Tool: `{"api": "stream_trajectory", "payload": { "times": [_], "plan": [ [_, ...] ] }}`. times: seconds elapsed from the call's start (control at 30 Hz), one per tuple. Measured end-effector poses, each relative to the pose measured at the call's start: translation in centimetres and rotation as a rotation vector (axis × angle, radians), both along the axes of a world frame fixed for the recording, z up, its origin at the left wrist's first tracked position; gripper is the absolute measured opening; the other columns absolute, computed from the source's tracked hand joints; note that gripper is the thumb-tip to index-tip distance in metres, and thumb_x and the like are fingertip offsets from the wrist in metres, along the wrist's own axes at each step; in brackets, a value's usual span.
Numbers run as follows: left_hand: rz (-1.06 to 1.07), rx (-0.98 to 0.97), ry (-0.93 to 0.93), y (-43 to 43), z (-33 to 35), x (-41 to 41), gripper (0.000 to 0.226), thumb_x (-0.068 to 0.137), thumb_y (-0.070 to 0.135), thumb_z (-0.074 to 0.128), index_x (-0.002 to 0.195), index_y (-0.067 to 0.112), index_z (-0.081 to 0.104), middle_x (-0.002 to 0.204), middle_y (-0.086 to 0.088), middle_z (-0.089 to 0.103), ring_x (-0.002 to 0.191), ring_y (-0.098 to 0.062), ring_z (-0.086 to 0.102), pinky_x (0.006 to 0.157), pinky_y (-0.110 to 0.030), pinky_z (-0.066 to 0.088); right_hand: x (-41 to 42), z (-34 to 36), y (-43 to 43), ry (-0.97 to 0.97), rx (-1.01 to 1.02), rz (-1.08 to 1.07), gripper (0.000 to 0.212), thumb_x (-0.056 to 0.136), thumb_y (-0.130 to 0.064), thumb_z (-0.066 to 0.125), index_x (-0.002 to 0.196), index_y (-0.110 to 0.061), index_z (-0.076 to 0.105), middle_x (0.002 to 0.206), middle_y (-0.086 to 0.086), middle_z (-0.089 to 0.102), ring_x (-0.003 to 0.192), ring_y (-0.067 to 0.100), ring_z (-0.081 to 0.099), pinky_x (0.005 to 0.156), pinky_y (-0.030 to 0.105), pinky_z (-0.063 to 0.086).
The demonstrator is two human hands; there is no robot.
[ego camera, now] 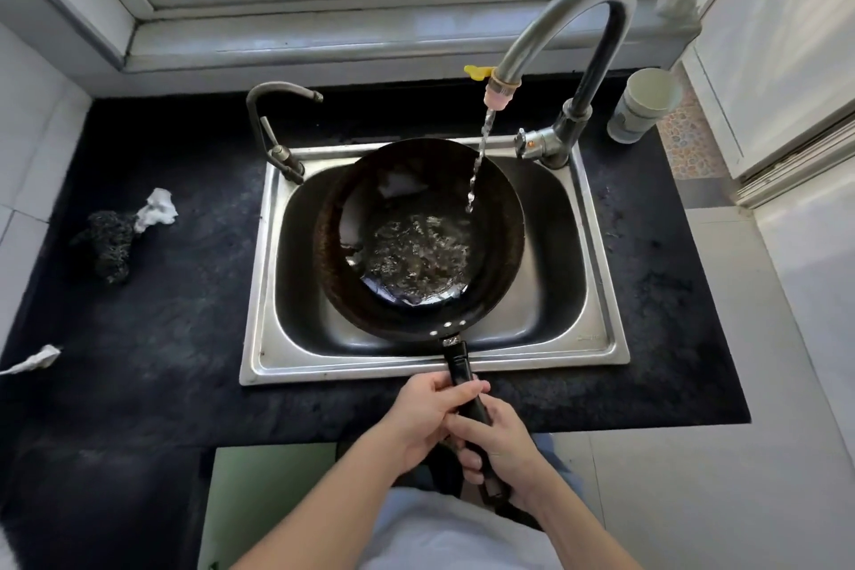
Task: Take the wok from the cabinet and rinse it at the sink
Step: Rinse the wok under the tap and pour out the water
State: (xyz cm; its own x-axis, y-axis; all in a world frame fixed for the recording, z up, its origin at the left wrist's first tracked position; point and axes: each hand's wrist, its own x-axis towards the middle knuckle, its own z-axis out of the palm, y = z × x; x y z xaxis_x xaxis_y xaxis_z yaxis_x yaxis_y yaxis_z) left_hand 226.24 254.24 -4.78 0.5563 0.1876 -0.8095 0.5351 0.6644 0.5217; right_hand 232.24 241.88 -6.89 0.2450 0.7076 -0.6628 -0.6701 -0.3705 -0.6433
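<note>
The wok (418,236) sits over the one sink (597,273), with water from the tall faucet (573,14) pooling inside. The left hand (425,417) and right hand (499,449) both have fingers closed around its single handle (460,368). Two faucets, one cup (645,104) on the tabletop (162,315).

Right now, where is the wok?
In the head view the wok sits centre frame in the sink, under the tall faucet, with the left hand and right hand on its handle.

wok (418,241) in sink (597,292), faucet (569,37) behind, cup (643,106) R
</note>
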Motion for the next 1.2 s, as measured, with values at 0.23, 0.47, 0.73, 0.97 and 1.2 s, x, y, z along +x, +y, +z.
{"api": "stream_trajectory", "payload": {
  "times": [0.23,0.47,0.73,0.97,1.2],
  "plan": [
    [-0.003,0.012,0.012,-0.3,0.1,-0.4,0.023,0.090,0.019,0.068,0.107,0.004,0.070,0.109,-0.025,0.071,0.097,-0.057,0.061,0.073,-0.055,0.049,0.6,1.6,0.5,-0.364,-0.122,0.160,0.012,0.092,-0.023,0.068,0.093,-0.012,0.072,0.066,0.010,0.072,0.055,0.022,0.068,0.052,0.033,0.057],
    [0.129,0.006,0.035,-1.3,0.3,0.4,0.023,0.092,0.005,0.063,0.110,-0.009,0.064,0.103,-0.022,0.073,0.086,-0.029,0.073,0.071,-0.034,0.061,3.7,2.8,-0.5,-0.835,-0.394,0.540,0.040,0.072,-0.067,0.070,0.063,-0.029,0.061,0.055,-0.014,0.066,0.052,-0.001,0.061,0.050,0.017,0.049],
    [0.341,-0.043,0.021,-3.3,-0.1,0.9,0.009,0.092,0.002,0.062,0.100,-0.001,0.060,0.081,-0.013,0.061,0.070,-0.021,0.064,0.068,-0.043,0.061,17.5,6.8,4.0,-1.629,-0.276,0.483,0.048,0.090,-0.025,0.067,0.134,-0.011,0.053,0.138,0.004,0.053,0.120,0.024,0.058,0.097,0.037,0.051],
    [0.550,-0.033,0.069,-5.3,-0.1,2.1,0.012,0.097,0.011,0.058,0.089,0.002,0.057,0.071,-0.008,0.054,0.059,-0.016,0.053,0.055,-0.031,0.051,24.2,8.3,11.6,-1.949,-0.184,0.727,0.075,0.088,-0.023,0.065,0.153,-0.012,0.029,0.163,0.003,0.024,0.142,0.025,0.035,0.101,0.044,0.048],
    [0.621,0.024,0.111,-6.4,-0.1,2.6,0.013,0.096,0.016,0.060,0.094,0.004,0.062,0.070,-0.004,0.055,0.055,-0.012,0.053,0.050,-0.028,0.047,27.5,7.3,11.0,-2.067,-0.310,0.878,0.078,0.089,-0.029,0.059,0.155,-0.019,0.020,0.164,-0.010,0.017,0.119,0.030,0.053,0.068,0.042,0.052]
  ]
}}
